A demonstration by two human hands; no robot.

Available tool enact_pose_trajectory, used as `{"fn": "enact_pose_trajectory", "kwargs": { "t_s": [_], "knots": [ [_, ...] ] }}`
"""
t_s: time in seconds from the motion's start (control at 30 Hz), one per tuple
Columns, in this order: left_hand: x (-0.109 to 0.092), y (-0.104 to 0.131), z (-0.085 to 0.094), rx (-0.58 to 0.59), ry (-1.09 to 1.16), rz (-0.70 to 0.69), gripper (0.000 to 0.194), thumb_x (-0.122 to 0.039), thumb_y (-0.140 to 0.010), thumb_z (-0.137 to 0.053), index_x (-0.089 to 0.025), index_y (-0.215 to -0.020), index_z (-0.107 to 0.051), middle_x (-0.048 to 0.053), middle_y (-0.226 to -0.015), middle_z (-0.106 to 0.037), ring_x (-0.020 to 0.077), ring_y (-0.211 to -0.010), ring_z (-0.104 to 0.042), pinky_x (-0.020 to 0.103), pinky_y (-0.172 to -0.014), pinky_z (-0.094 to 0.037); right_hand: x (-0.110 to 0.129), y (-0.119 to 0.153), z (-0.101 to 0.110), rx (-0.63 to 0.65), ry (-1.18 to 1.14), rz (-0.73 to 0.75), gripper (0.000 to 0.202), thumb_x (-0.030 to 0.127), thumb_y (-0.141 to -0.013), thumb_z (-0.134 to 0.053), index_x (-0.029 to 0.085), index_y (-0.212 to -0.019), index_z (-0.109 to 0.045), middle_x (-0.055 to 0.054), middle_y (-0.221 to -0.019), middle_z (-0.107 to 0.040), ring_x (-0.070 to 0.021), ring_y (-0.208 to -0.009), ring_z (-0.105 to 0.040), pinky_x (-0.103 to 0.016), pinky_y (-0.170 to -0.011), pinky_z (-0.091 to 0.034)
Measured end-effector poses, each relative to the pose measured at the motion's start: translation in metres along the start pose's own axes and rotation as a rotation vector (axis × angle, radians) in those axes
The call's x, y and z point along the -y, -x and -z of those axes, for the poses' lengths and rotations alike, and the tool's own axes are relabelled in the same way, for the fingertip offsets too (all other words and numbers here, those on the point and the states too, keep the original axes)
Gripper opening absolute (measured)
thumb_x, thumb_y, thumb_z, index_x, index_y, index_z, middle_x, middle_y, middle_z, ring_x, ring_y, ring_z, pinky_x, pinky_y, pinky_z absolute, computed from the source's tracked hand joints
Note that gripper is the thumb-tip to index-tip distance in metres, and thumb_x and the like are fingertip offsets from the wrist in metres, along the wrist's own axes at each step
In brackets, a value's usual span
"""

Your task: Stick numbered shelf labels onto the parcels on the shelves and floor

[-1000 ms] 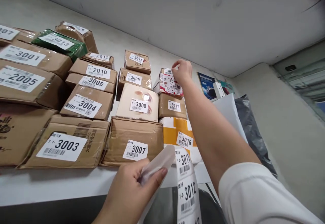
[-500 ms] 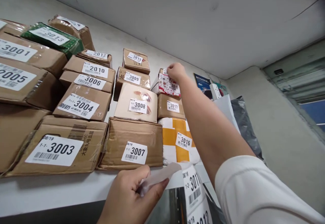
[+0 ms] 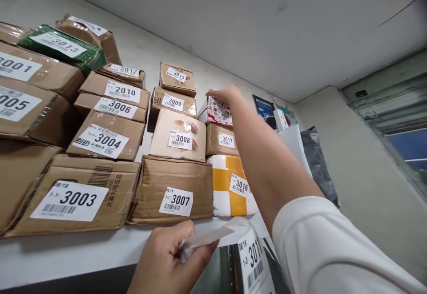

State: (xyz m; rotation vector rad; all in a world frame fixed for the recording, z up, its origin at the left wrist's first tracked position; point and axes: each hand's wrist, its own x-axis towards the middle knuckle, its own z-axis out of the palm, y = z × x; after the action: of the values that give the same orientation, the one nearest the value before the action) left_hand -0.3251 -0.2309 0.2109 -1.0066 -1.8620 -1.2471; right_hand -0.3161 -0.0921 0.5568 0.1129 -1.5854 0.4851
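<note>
I'm pinching the label strip (image 3: 252,263) in my left hand (image 3: 168,254); my right hand (image 3: 224,94) is at the patterned box's (image 3: 216,112) top, but I can't tell its grip.

head-worn view; tilted, facing parcels (image 3: 170,188)

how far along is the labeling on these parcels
Looks done: parcel 3007, parcel 3008 and the white-and-orange parcel, marked 3016, all carry labels. In hand: the right hand is at the top of the patterned box, its fingertips hard to make out; the left hand holds the label strip. Apparently left: label 3011, on that strip; the total isn't visible.
</note>
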Motion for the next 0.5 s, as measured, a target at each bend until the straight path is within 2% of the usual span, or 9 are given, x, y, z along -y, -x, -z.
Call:
{"fn": "enact_pose_trajectory", "kwargs": {
  "t_s": [0.07, 0.17, 0.23, 0.33, 0.43, 0.5],
  "knots": [
    [-0.001, 0.0, 0.0, -0.01, -0.013, 0.003, 0.052, -0.062, -0.075, -0.048, -0.021, -0.051, -0.027, -0.005, -0.05, -0.028, 0.011, -0.049, -0.029, 0.025, -0.048, -0.02, 0.006, 0.009, 0.0, -0.031, 0.013, -0.073, 0.04, 0.05, -0.055, -0.071, 0.016, -0.076, -0.063, -0.013, -0.086, -0.064, -0.0302, -0.086, -0.063, -0.042, -0.075, -0.051],
    [-0.001, -0.002, 0.001, -0.002, -0.041, 0.014, 0.05, -0.062, -0.075, -0.046, -0.02, -0.051, -0.029, -0.005, -0.051, -0.03, 0.0116, -0.051, -0.032, 0.025, -0.049, -0.021, 0.007, 0.02, 0.003, -0.22, -0.089, -0.037, 0.049, 0.048, -0.063, -0.066, 0.011, -0.095, -0.059, -0.017, -0.095, -0.062, -0.031, -0.095, -0.06, -0.043, -0.08, -0.048],
    [0.0, -0.003, 0.001, -0.002, -0.062, 0.019, 0.049, -0.061, -0.074, -0.045, -0.021, -0.052, -0.029, -0.004, -0.052, -0.031, 0.0121, -0.052, -0.033, 0.025, -0.05, -0.022, 0.001, 0.028, 0.009, -0.379, -0.168, 0.08, 0.06, 0.046, -0.067, -0.064, 0.009, -0.112, -0.049, -0.017, -0.103, -0.06, -0.0296, -0.1, -0.058, -0.042, -0.085, -0.046],
    [0.002, -0.003, 0.001, -0.003, -0.078, 0.018, 0.048, -0.061, -0.075, -0.043, -0.021, -0.054, -0.029, -0.004, -0.053, -0.032, 0.0126, -0.054, -0.033, 0.025, -0.051, -0.023, -0.017, 0.049, 0.022, -0.507, -0.201, 0.338, 0.065, 0.043, -0.075, -0.057, 0.017, -0.126, -0.028, -0.016, -0.121, -0.05, -0.0258, -0.111, -0.053, -0.043, -0.09, -0.043],
    [0.001, -0.003, 0.001, -0.015, -0.084, 0.013, 0.046, -0.061, -0.073, -0.042, -0.021, -0.053, -0.027, -0.004, -0.052, -0.031, 0.0128, -0.054, -0.033, 0.025, -0.052, -0.022, -0.044, 0.077, 0.032, -0.605, -0.154, 0.504, 0.06, 0.043, -0.078, -0.057, 0.025, -0.122, -0.022, -0.015, -0.134, -0.035, -0.0251, -0.125, -0.042, -0.046, -0.095, -0.041],
    [0.0, -0.002, 0.002, -0.031, -0.079, 0.001, 0.041, -0.054, -0.072, -0.041, -0.022, -0.052, -0.026, -0.005, -0.052, -0.029, 0.0126, -0.053, -0.031, 0.025, -0.052, -0.022, -0.061, 0.096, 0.036, -0.693, -0.164, 0.606, 0.056, 0.042, -0.076, -0.06, 0.028, -0.115, -0.021, -0.015, -0.135, -0.03, -0.0257, -0.13, -0.035, -0.048, -0.097, -0.038]
  ]
}}
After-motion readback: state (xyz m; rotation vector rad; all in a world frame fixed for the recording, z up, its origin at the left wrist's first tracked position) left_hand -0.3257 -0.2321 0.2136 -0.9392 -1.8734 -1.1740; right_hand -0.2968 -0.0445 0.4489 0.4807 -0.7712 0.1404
